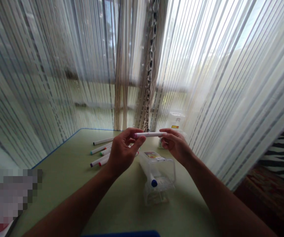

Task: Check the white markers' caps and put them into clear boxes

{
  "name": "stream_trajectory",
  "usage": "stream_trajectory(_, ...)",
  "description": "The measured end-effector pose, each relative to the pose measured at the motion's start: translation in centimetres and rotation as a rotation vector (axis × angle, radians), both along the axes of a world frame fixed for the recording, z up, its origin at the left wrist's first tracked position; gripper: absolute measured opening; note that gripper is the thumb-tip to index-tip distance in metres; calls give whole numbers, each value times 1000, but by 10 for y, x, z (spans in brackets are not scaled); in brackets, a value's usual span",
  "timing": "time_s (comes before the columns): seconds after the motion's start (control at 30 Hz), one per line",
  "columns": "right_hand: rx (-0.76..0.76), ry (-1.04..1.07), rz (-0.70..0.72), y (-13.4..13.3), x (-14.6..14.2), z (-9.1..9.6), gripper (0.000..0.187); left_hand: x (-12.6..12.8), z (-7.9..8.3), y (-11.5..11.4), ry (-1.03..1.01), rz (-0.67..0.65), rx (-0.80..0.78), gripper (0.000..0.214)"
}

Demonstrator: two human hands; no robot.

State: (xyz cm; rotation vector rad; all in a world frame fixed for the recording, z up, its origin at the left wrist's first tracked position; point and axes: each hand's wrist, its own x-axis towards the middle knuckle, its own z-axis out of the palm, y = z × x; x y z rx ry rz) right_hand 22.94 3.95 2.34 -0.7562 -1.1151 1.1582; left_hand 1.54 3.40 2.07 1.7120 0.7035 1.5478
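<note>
Between my two hands, above the table, a white marker pen (150,134) with a pink-purple end is held level. My left hand (123,148) pinches it at the coloured end, while my right hand (176,143) grips the other end with thumb and fingers. Below them a clear plastic case (160,174) lies on its side with its open end toward me, and a blue-tipped marker (154,183) is inside it. Several white markers (98,161) with coloured ends lie loose to the left, partly hidden behind my left hand.
The pale green table (65,174) has a blue edge. Another clear plastic container (177,118) with a yellow and red label stands behind my right hand. Striped sheer curtains (94,65) hang just beyond the table. A blurred-out patch (8,200) covers the lower left.
</note>
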Motion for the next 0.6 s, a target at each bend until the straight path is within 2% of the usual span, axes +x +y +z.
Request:
stream_trajectory(0.17, -54, -23, 96, 1, -3, -7, 26, 4, 7, -16, -38, -68, 141, 21)
stream_trajectory(0.3, -60, -50, 154, 0, -4, -8, 27, 4, 9, -22, 17, -83, 246, 20)
stream_trajectory(0.6, -98, -94, 176, -4, -3, -3, 28, 4, 15, -31, 173, -96, 423, 17)
